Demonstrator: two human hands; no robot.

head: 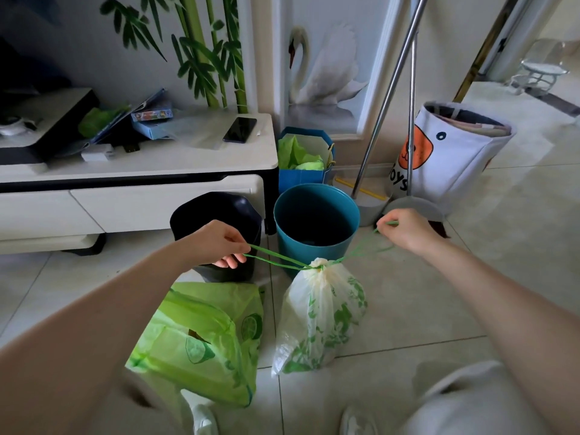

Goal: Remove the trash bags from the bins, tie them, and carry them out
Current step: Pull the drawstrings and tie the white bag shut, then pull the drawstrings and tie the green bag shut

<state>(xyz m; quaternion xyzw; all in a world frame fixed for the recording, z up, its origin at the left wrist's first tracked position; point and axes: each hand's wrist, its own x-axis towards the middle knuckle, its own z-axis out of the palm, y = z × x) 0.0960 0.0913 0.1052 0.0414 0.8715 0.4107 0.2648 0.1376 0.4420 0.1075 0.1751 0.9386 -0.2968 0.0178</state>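
Hands pull opposite ends of the green drawstring (276,257): left hand (219,243) and right hand (405,232) both pinch it, cinching the white trash bag (320,318) on the floor. Teal bin (315,226) looks emptied; the green bag (201,343) lies untied; carrying out remains.

Phone (239,129) on white cabinet (188,158); toy basket (455,155) beside broom handles (398,89).

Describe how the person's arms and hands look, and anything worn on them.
Both forearms are bare up to the frame edge, with no sleeves visible. The left hand and right hand wear no gloves; no rings, watch or bracelets show. The fingers are bare, with short, unpainted nails.
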